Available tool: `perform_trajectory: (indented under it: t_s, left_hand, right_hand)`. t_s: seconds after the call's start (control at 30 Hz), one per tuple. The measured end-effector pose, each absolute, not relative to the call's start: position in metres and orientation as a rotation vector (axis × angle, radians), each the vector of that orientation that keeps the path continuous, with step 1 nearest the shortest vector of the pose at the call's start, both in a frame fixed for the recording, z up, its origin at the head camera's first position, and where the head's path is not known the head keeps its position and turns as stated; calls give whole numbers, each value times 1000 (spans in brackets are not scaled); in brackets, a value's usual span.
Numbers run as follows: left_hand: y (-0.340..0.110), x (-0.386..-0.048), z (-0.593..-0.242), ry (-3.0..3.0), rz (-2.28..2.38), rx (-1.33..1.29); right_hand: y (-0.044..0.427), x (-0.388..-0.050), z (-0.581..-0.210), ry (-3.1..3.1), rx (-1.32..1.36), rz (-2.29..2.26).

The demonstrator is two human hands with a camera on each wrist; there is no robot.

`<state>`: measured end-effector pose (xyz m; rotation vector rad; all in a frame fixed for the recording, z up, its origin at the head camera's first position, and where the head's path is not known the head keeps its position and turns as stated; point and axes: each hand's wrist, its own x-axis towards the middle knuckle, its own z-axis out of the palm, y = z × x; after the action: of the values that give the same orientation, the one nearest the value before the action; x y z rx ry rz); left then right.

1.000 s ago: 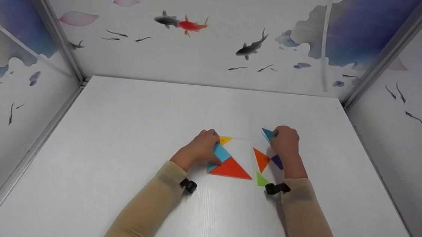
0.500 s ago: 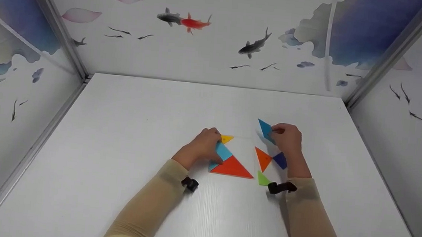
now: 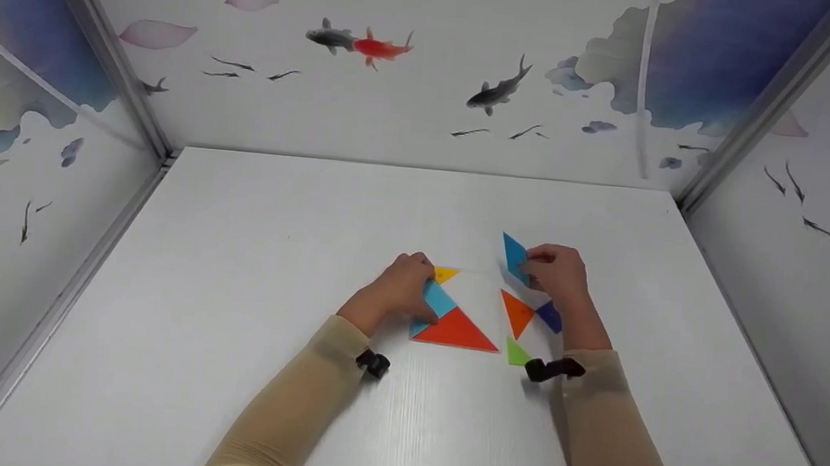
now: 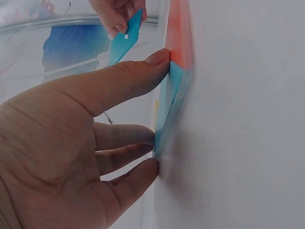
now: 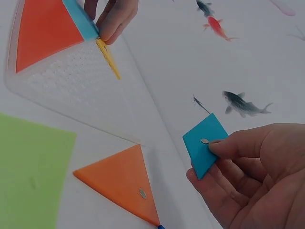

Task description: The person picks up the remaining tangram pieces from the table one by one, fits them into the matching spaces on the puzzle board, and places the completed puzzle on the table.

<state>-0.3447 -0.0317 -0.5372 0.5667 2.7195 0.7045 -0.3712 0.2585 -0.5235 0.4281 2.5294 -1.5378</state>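
My left hand (image 3: 403, 285) grips the left side of a clear tray (image 5: 119, 107), its thumb (image 4: 157, 57) near where the red triangle (image 3: 455, 330) meets a light blue piece (image 3: 439, 299). A yellow piece (image 3: 445, 275) shows beside those fingers, tilted in the right wrist view. Above the table, right of the tray, a blue four-sided piece (image 5: 205, 143) with a small silver dot is pinched between the thumb and fingers of my right hand (image 3: 561, 276).
Right of the tray lie an orange triangle (image 3: 517, 314), a dark blue piece (image 3: 549, 316) touching its corner, and a green piece (image 3: 517, 352) nearer the front, partly behind the right wrist camera (image 3: 541, 370). Printed walls (image 3: 394, 128) enclose the white table (image 3: 236, 248).
The blue piece in my right hand has come out more into view, shifting left and turning more upright, with the fingers drawn toward its right side. My left hand keeps its hold on the tray.
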Motion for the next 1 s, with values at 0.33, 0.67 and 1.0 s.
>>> perform_trajectory:
  t_s: [0.33,0.67,1.0]
  left_hand:
    - [-31,-343,-535,2723,739,603]
    - [-37,-345,-543,2726,743,579]
    - [-32,-344,-542,2721,758,588]
  right_hand:
    - [246,-365,-517,2480,431,-1573]
    - [233,-348,-513,2455,400,-1574]
    - [238,-328,-531,2389,355,-1611]
